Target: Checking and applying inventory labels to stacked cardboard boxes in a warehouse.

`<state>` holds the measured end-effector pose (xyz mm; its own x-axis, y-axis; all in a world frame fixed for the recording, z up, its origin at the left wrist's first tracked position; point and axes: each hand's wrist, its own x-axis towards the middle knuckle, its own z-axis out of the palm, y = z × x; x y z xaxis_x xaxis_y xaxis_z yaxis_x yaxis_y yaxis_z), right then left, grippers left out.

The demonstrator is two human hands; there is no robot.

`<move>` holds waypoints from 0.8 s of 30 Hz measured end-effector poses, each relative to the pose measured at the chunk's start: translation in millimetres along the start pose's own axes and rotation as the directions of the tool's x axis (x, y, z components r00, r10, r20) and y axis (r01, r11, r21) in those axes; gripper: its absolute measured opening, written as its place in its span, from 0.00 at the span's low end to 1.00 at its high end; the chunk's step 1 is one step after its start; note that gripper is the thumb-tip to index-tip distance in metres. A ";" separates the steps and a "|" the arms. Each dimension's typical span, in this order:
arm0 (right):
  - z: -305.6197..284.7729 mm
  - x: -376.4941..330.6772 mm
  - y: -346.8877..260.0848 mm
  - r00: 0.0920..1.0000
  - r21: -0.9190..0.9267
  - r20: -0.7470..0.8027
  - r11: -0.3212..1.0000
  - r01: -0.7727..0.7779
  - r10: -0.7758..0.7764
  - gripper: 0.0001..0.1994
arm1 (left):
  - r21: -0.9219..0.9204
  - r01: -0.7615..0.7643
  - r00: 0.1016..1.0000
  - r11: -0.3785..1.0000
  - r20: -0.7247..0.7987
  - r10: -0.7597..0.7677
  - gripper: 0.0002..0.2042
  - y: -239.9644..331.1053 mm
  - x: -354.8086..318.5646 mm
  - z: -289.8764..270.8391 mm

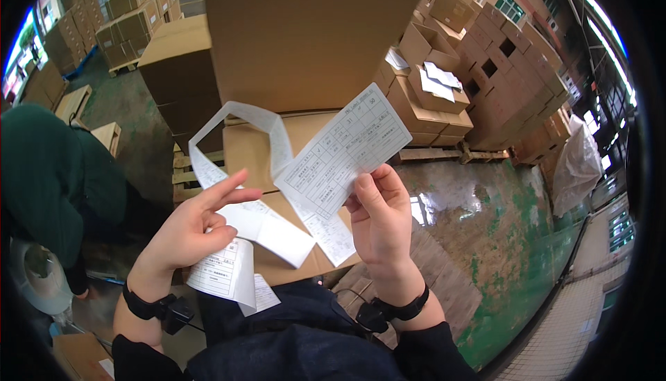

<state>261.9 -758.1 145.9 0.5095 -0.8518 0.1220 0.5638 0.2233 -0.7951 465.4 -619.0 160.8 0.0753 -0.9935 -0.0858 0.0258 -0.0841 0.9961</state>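
My right hand [380, 207] pinches a white printed label sheet [347, 148] between thumb and fingers, holding it up with its table-like print facing me. A long white strip of similar labels [239, 112] loops behind it and folds down onto a cardboard box. My left hand [198, 232] hovers at the left, index and middle fingers stretched out, the others curled near the thumb. Just below that thumb, a curled printed label length [220, 270] hangs at the box's near edge; whether the thumb touches it is unclear. A blank-backed folded part [281, 239] lies between my hands.
A tall carton [312, 34] rises directly ahead. Stacked cartons [510, 69] stand on pallets at the right, one box bearing loose papers [438, 82]. A person in a dark green top [62, 180] bends close at my left. Behind are more stacked boxes [132, 27].
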 end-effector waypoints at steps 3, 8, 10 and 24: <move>-31.7 12.3 -21.7 0.999 0.058 0.043 0.998 -0.022 0.019 0.08 | 0.164 0.070 0.992 0.984 -0.111 -0.052 0.29 -8.8 22.0 22.7; -77.8 31.3 -45.9 0.993 0.096 0.099 0.992 -0.078 0.068 0.11 | 0.194 0.231 0.964 0.954 -0.176 -0.198 0.21 16.5 50.5 71.4; -92.5 38.5 -53.4 0.990 0.127 0.125 0.989 -0.078 0.062 0.11 | 0.181 0.126 0.981 0.975 -0.166 -0.096 0.20 26.5 59.8 89.2; -242.2 257.0 -226.7 0.939 -0.578 0.101 0.748 0.325 -0.330 0.12 | 0.937 0.100 0.983 0.335 -0.040 -0.181 0.21 -48.0 195.3 102.2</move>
<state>107.6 -1142.5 213.6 0.3575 -0.8254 0.4369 0.2119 -0.3840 -0.8987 377.0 -816.8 98.2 0.1095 -0.9578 -0.2658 -0.9175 -0.2002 0.3436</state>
